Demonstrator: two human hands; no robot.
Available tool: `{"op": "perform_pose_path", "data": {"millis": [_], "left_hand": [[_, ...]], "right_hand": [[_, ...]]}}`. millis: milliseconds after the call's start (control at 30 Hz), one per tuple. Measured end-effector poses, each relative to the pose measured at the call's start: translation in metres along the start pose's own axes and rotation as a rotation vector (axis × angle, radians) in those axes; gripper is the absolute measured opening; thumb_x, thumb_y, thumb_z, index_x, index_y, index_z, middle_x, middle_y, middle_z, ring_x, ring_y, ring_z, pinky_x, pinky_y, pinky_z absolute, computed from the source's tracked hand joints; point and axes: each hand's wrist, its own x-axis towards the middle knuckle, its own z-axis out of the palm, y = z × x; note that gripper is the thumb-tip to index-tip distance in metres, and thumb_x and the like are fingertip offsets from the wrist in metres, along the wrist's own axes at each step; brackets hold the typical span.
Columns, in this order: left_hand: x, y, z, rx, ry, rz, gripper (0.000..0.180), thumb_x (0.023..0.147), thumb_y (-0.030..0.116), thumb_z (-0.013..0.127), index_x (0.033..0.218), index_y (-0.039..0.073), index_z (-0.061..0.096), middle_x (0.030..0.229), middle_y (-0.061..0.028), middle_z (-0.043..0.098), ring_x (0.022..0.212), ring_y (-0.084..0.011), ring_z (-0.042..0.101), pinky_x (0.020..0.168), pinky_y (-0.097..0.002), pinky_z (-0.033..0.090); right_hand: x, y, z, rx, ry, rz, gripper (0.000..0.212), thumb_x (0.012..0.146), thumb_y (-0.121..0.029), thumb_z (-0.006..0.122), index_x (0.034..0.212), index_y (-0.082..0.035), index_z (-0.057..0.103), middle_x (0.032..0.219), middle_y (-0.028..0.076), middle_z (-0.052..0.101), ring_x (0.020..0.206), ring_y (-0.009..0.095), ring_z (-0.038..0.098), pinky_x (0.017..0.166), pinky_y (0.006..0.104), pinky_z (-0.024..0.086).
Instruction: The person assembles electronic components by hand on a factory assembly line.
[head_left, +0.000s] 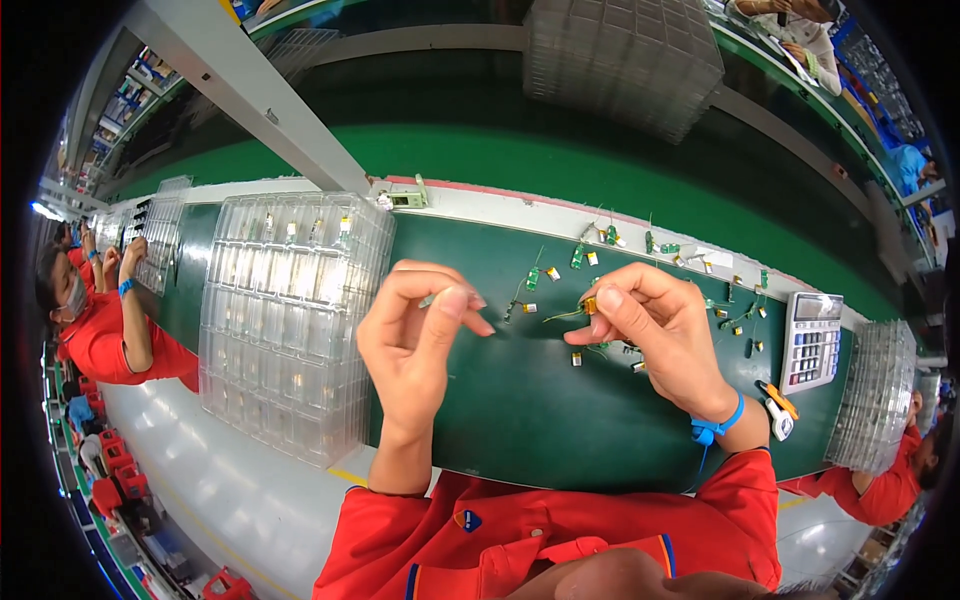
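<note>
A small yellow-wrapped component [590, 304] with thin wire leads is pinched in the right hand [655, 325] above the green mat [520, 420], left hand [415, 335] fingertips closed together nearby; leads are best kept unbent.

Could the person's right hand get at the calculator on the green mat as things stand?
Probably yes: the calculator lies to the right of the right hand, only scattered small parts between, though that hand is pinching a small wired part.
</note>
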Motion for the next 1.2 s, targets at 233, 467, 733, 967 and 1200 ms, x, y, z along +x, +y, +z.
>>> {"op": "perform_pose_path", "data": {"millis": [233, 467, 733, 967, 1200], "left_hand": [[-0.008, -0.006, 0.029, 0.052, -0.308, -0.056, 0.036, 0.074, -0.007, 0.071, 0.109, -0.005, 0.061, 0.103, -0.0121, 0.055, 0.094, -0.0201, 0.06, 0.079, -0.0322, 0.054], [-0.007, 0.017, -0.014, 0.068, 0.038, -0.022, 0.021, 0.082, -0.012, 0.059, 0.101, -0.004, 0.062, 0.1, -0.0123, 0.059, 0.091, -0.0183, 0.061, 0.074, -0.0289, 0.056], [-0.024, 0.117, -0.132, 0.766, 0.342, -0.086, 0.016, 0.088, -0.003, 0.059, 0.103, -0.006, 0.061, 0.096, -0.0103, 0.063, 0.084, -0.0156, 0.063, 0.067, -0.0273, 0.056], [0.032, 0.113, -0.202, 1.136, 0.197, -0.069, 0.033, 0.081, 0.0, 0.067, 0.113, 0.002, 0.061, 0.08, -0.0048, 0.065, 0.071, -0.0105, 0.062, 0.064, -0.0243, 0.052], [0.11, 0.065, -0.245, 1.334, 0.064, -0.02, 0.023, 0.072, 0.006, 0.072, 0.093, 0.002, 0.064, 0.068, -0.0094, 0.067, 0.065, -0.0214, 0.067, 0.062, -0.0299, 0.051]], "right_hand": [[-0.005, 0.008, 0.008, 0.045, -0.032, 0.023, 0.019, 0.096, -0.016, 0.056, 0.097, 0.002, 0.063, 0.08, 0.005, 0.062, 0.074, 0.011, 0.062, 0.071, 0.0281, 0.055], [0.035, 0.017, -0.025, -0.394, 0.032, -0.123, 0.025, 0.093, -0.02, 0.059, 0.095, 0.003, 0.068, 0.084, 0.009, 0.068, 0.074, 0.012, 0.061, 0.068, 0.0264, 0.049], [0.059, 0.071, -0.016, -1.275, 0.084, -0.552, 0.02, 0.076, -0.015, 0.074, 0.08, 0.001, 0.063, 0.08, 0.015, 0.061, 0.079, 0.032, 0.057, 0.07, 0.0396, 0.047], [0.055, 0.07, -0.009, -1.294, 0.065, -0.625, 0.014, 0.074, -0.004, 0.07, 0.081, 0.0, 0.059, 0.08, 0.014, 0.057, 0.084, 0.033, 0.054, 0.073, 0.0418, 0.044], [0.04, 0.051, 0.003, -1.092, 0.177, -0.48, 0.012, 0.081, -0.002, 0.067, 0.085, 0.003, 0.057, 0.078, 0.017, 0.061, 0.068, 0.026, 0.06, 0.063, 0.035, 0.047]]}}
